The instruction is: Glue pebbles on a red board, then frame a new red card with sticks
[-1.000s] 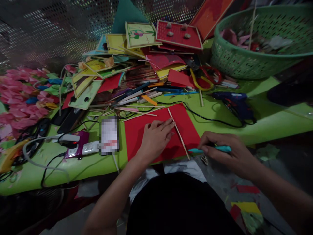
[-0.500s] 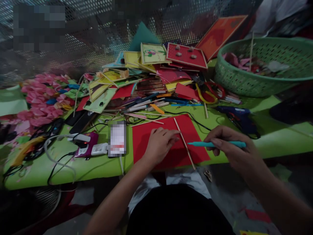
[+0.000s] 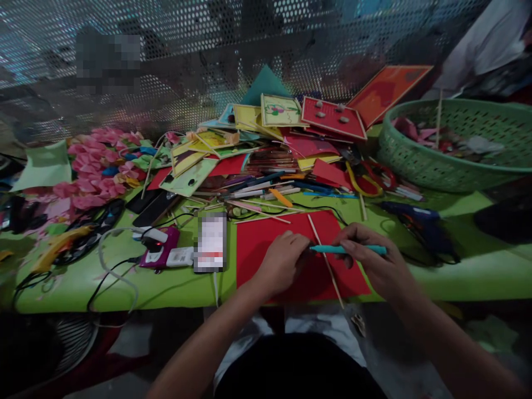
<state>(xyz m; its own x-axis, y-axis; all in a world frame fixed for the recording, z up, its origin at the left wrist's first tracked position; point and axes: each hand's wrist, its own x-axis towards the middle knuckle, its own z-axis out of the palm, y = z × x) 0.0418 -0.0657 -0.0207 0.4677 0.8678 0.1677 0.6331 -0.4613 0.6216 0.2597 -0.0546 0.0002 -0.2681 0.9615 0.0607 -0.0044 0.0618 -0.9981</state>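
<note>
My right hand [image 3: 369, 255] is closed around a teal pen [image 3: 353, 249], held level with its tip pointing left. At that tip is my left hand [image 3: 285, 263], its fingers curled in; what they hold, if anything, is hidden. Beneath both lies a sheet of red paper [image 3: 261, 238] at the table's front edge. A thin wooden stick [image 3: 330, 271] slants across the sheet under the pen, and its near end sticks out past the paper.
Left of the paper are a phone [image 3: 211, 244], a purple power adapter [image 3: 160, 249] and cables. Behind lie pens, sticks and decorated cards [image 3: 280, 111]. A blue glue gun [image 3: 415, 216], scissors [image 3: 366, 180] and a green basket [image 3: 449, 172] stand to the right. Pink paper petals [image 3: 100, 160] lie at left.
My right hand has brought the pen leftward over the stick to my left fingers. My left fingers have curled in more. The whole view has shifted slightly.
</note>
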